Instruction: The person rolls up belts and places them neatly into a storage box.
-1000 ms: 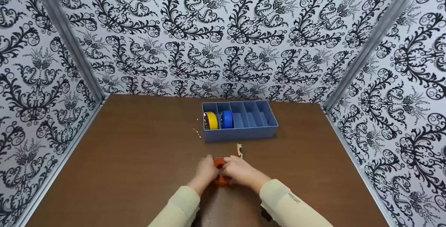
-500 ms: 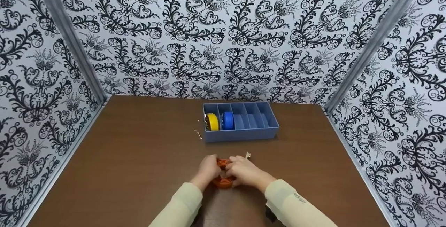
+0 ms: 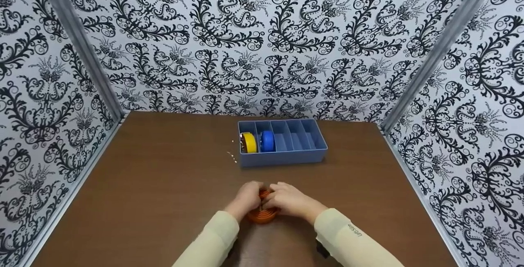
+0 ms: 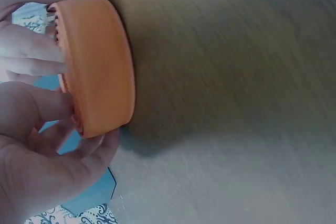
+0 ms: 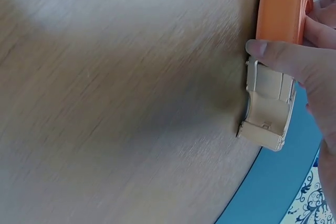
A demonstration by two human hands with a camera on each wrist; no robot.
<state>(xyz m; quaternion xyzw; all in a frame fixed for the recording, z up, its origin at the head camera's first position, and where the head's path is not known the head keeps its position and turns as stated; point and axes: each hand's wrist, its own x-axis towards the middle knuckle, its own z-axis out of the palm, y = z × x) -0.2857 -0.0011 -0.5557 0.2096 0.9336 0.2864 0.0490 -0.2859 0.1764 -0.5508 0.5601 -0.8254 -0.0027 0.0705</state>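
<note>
An orange belt (image 3: pixel 262 217), rolled into a coil, stands on its edge on the brown table between both hands. My left hand (image 3: pixel 247 196) grips the left side of the coil. In the left wrist view its thumb is at the coil's layered face and fingers curl under the smooth orange band (image 4: pixel 100 66). My right hand (image 3: pixel 292 202) holds the other side, fingers reaching into the coil's face. The right wrist view shows its thumb pressing the strap beside a gold-coloured buckle (image 5: pixel 268 109). In the head view the right hand hides this buckle.
Behind the hands stands a blue-grey box (image 3: pixel 282 159) with several compartments. A yellow coiled belt (image 3: pixel 249 142) sits in its leftmost compartment, a blue one (image 3: pixel 267 141) in the second. Small white specks (image 3: pixel 232 157) lie left of the box. Patterned walls enclose the table (image 3: pixel 163 168).
The gold buckle, which stuck out beyond my right hand, has swung in and out of sight in the head view. Both hands and the coil have shifted slightly right.
</note>
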